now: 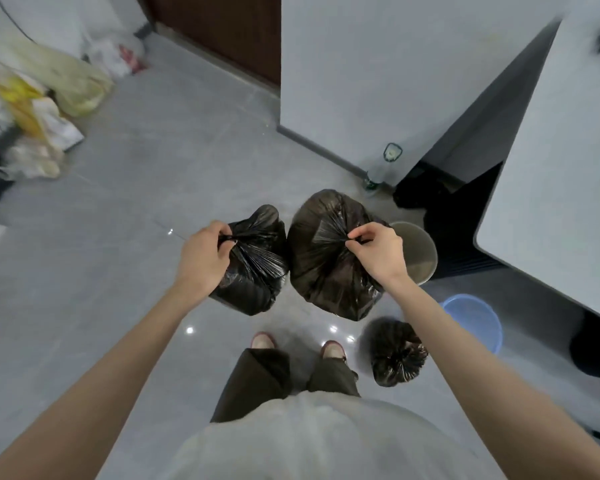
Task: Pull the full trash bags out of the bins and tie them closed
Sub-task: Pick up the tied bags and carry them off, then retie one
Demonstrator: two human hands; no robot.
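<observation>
At ten o'clock of the view, a heap of light plastic bags (49, 95), yellow and white, lies on the grey tiled floor (136, 209), their contents too blurred to name.

Near the middle, the left hand (203, 258) grips the gathered neck of the smaller black bag (253, 271), its fingers (222, 233) curled tight round the bunched plastic. The bag bulges, full. Just beside it, at its three o'clock and touching it, is the larger black bag (323, 268), also full. The right hand (378, 252) pinches that bag's twisted neck between thumb and fingers (359, 233). Whether either bag rests on the floor or hangs cannot be told.

Behind the right hand, at three o'clock of the larger bag, stands a round grey bin (421, 254), with its bare inner wall showing. At one o'clock, a clear bottle (378, 173) stands against the wall.

At five o'clock, by the person's right shoe, a third black bag (397, 355) sits on the floor, its top drawn shut. At its two o'clock is a blue bin (478, 320), partly hidden by the forearm. A white table (551, 174) fills the right edge.
</observation>
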